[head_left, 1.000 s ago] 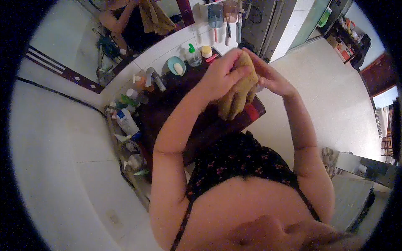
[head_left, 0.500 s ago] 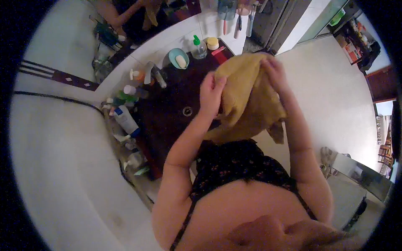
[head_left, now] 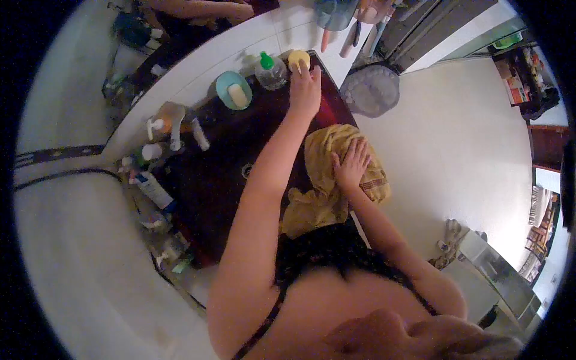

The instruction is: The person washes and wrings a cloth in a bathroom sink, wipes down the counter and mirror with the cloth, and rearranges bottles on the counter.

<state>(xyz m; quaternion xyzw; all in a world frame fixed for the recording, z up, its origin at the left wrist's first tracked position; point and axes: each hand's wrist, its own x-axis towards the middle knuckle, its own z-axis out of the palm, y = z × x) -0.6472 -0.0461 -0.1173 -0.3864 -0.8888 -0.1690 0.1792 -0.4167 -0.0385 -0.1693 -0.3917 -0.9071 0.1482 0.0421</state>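
My left hand (head_left: 306, 90) reaches to the far edge of the dark red counter, thumb and fingers apart. Its fingertips overlap the front of a small yellow-lidded jar (head_left: 298, 58); whether they touch it I cannot tell. My right hand (head_left: 352, 167) lies flat, fingers spread, on a mustard-yellow cloth (head_left: 321, 147) with a darker striped band. This cloth is bunched on the near right part of the counter. Left of the jar stands a clear bottle with a green pump top (head_left: 270, 72). Beside that bottle, a pale soap bar (head_left: 237, 95) rests in a turquoise dish (head_left: 225, 84).
A faucet (head_left: 176, 129) and pump bottle (head_left: 157, 126) stand along the counter's back. Several bottles and tubes, including a white-and-blue tube (head_left: 153, 191), line the left edge. Cups with toothbrushes (head_left: 333, 15) hang above. A grey translucent basin (head_left: 372, 90) is beyond the right edge.
Both hands held the cloth raised; now it is down on the counter. My left hand has let go and moved to the jar, while my right has flattened on the cloth.
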